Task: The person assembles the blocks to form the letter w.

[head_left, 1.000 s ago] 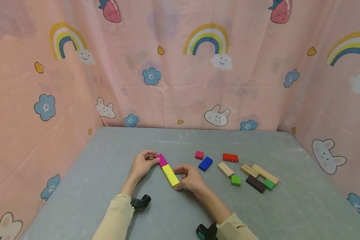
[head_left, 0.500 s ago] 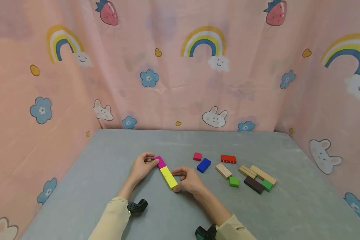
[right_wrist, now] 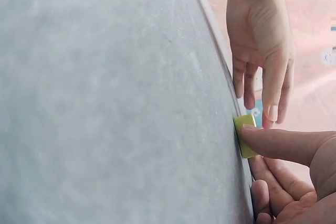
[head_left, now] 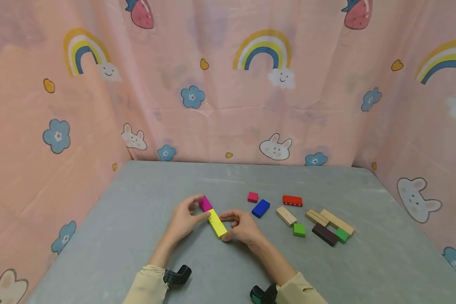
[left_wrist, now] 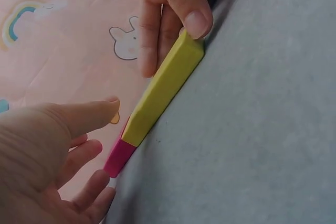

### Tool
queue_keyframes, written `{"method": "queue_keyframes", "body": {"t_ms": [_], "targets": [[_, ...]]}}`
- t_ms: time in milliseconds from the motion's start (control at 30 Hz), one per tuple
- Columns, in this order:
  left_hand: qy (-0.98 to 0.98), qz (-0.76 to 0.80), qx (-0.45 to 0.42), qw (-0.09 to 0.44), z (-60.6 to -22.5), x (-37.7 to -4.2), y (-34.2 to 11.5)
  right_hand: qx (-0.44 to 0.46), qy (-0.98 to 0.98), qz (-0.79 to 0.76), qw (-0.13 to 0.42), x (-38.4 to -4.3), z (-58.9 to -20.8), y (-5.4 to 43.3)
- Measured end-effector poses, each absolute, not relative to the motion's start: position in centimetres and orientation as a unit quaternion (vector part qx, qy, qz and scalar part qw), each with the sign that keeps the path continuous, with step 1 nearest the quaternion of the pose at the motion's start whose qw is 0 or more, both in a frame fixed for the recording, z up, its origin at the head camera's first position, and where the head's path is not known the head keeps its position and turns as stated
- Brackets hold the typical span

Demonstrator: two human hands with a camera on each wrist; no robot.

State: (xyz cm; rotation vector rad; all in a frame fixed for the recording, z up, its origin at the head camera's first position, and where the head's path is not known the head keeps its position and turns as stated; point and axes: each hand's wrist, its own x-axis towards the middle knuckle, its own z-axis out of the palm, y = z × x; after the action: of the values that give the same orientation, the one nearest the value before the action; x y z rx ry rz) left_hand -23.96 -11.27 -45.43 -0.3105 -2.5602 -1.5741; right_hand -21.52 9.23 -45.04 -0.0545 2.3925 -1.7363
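A yellow block (head_left: 218,224) lies end to end with a magenta block (head_left: 206,204) on the grey table, forming one slanted row. My right hand (head_left: 244,229) holds the near end of the yellow block, its thumb against the end face and its fingers along the right side. At the row's far end, my left hand (head_left: 185,217) has its fingertips beside the magenta block. Its thumb (left_wrist: 100,115) is lifted apart from the blocks in the left wrist view. Whether the left fingertips touch the magenta block I cannot tell.
To the right lie a pink-red cube (head_left: 252,197), a blue block (head_left: 261,208), a red dotted block (head_left: 292,200), a light wooden block (head_left: 286,215) and a green block (head_left: 299,230). Farther right, a dark brown block (head_left: 324,234), wooden strips (head_left: 338,223) and another green block (head_left: 342,235) are clustered.
My left thumb has left the magenta block and spread toward the yellow one, with the left hand shifting slightly nearer. The right hand and both blocks keep their places.
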Motion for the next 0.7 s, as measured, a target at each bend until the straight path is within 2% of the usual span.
{"method": "queue_keyframes", "body": {"t_ms": [700], "targets": [[-0.849,-0.513,-0.101,0.073,-45.9,-23.7,-10.48,-0.012,0.808,-0.583,0.089,-21.38,-45.01,9.1]]}}
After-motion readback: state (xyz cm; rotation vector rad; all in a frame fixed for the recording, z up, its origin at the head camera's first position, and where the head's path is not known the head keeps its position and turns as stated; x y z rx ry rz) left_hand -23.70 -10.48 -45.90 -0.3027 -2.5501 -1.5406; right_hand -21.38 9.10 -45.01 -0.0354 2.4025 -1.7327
